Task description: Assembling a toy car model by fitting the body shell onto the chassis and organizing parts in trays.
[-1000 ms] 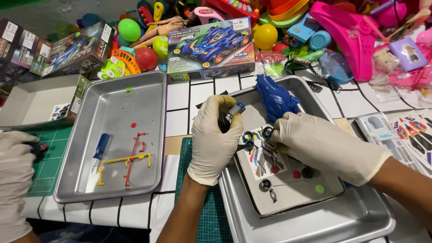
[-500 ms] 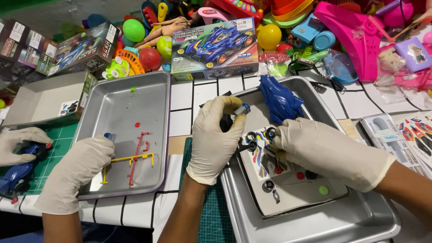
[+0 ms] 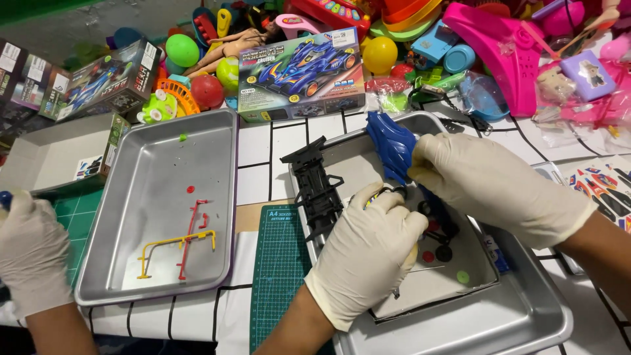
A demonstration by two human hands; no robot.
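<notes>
My left hand (image 3: 368, 256), in a white glove, rests in the right metal tray (image 3: 526, 322) with its fingers curled on a small dark ring-shaped part (image 3: 389, 192). My right hand (image 3: 493, 184), also gloved, grips the edge of a blue toy car body shell (image 3: 389, 143) that leans on the tray's far rim. A black car chassis (image 3: 319, 187) lies across the tray's left rim, just left of my left hand. A white sheet (image 3: 453, 276) with small round parts lies in the tray under both hands.
A second metal tray (image 3: 158, 197) at left holds red and yellow plastic frames (image 3: 181, 243). Another person's gloved hand (image 3: 29, 253) is at the lower left. A green cutting mat (image 3: 279, 263), a toy car box (image 3: 302, 72), an open cardboard box (image 3: 56, 154) and piled toys surround the trays.
My left hand has let go of the black chassis, which now lies on the tray rim, and dropped lower. My right hand moved up to the blue shell. The other person's hand withdrew to the left.
</notes>
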